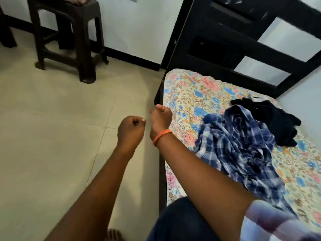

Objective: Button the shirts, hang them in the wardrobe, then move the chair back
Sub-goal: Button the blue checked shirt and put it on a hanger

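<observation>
1. Nearest the camera, a bare foot shows at the bottom edge on the tiled floor, below the left forearm; a dark-clothed knee lies under the right forearm, against the edge of the bed.
2. Both forearms reach forward and up the frame from the bottom edge. A pale checked sleeve covers the right upper arm at the lower right corner.
3. The left hand is curled into a fist over the floor and holds nothing.
4. The right hand is just beside the left one, slightly further out, over the edge of the bed. Its fingers are also curled into a fist with nothing in them. An orange band sits round the right wrist.
5. To the right of the right forearm, a blue-and-white checked shirt lies crumpled on the bed, which is covered with a flowered sheet. Neither hand touches the shirt.
6. Just beyond the checked shirt, further right of the hands, lies a bunched black garment, touching the shirt's far edge.
7. Past the hands and to the right, the dark headboard with open slats rises at the end of the bed, against a pale wall.
8. Far beyond the left hand, toward the upper left, a dark brown plastic stool stands on the floor close to the wall, with some pale cloth on its top, too cropped to make out.
</observation>
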Motion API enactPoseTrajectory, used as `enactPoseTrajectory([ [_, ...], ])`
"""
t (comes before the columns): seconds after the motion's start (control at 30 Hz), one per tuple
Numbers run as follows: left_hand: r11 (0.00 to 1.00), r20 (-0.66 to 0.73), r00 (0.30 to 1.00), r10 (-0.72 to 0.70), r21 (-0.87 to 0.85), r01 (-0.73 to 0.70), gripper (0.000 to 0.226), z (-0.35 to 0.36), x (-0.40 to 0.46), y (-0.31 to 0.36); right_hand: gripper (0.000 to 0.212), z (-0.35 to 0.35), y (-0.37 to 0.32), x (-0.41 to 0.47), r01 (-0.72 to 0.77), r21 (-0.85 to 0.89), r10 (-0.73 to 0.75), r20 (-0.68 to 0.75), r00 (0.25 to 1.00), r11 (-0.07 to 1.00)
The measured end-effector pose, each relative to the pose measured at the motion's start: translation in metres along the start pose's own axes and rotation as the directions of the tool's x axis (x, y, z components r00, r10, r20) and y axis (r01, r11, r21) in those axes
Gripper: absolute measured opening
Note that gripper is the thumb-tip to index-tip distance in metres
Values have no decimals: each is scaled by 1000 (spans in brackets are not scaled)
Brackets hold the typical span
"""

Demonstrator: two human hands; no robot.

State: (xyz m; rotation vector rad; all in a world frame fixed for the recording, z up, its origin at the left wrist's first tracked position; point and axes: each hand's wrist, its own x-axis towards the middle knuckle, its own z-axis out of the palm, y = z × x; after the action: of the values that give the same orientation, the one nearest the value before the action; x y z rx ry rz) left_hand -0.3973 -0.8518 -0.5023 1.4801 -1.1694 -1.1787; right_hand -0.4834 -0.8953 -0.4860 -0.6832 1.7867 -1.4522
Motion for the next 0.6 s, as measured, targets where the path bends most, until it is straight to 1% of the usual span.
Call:
enactPoseTrajectory([
  [0.03,999,6,999,-41,-32,41,10,-1,9,0,26,5,-4,0,-27,-2,27,-37,999,1000],
  [0.1,994,63,994,-94,-50,97,8,0,11,9,24,-7,-15,-4,-43,-24,40,-122,992,999],
  [0.17,981,149,973,-174,-55,184,12,-1,10,43,23,-31,-43,-5,-92,-60,78,-196,977,994],
  [0.23,966,230,943,-241,-32,255,15,-2,5,98,23,-60,-87,-11,-161,-72,137,-268,954,984],
  [0.27,963,261,931,-256,-14,269,14,-3,1,125,23,-75,-110,-17,-183,-81,152,-297,943,980],
  [0.33,950,320,896,-306,38,311,9,-7,-12,198,18,-104,-169,-35,-245,-94,196,-360,912,965],
  [0.37,943,343,881,-327,64,326,5,-10,-21,240,14,-120,-200,-47,-264,-95,211,-376,902,960],
  [0.4,936,373,860,-348,88,341,7,-13,-30,276,12,-131,-229,-60,-277,-99,222,-375,900,956],
  [0.47,934,439,827,-352,108,340,11,-17,-49,340,17,-153,-281,-82,-288,-79,239,-378,894,954],
  [0.5,937,471,811,-346,128,326,8,-18,-58,367,17,-164,-304,-92,-296,-58,252,-389,886,953],
  [0.53,942,503,797,-334,157,295,3,-19,-67,394,15,-176,-328,-105,-302,-24,267,-407,874,953],
  [0.6,953,542,784,-301,194,232,7,-22,-80,428,11,-192,-361,-127,-306,30,288,-432,855,952],
])
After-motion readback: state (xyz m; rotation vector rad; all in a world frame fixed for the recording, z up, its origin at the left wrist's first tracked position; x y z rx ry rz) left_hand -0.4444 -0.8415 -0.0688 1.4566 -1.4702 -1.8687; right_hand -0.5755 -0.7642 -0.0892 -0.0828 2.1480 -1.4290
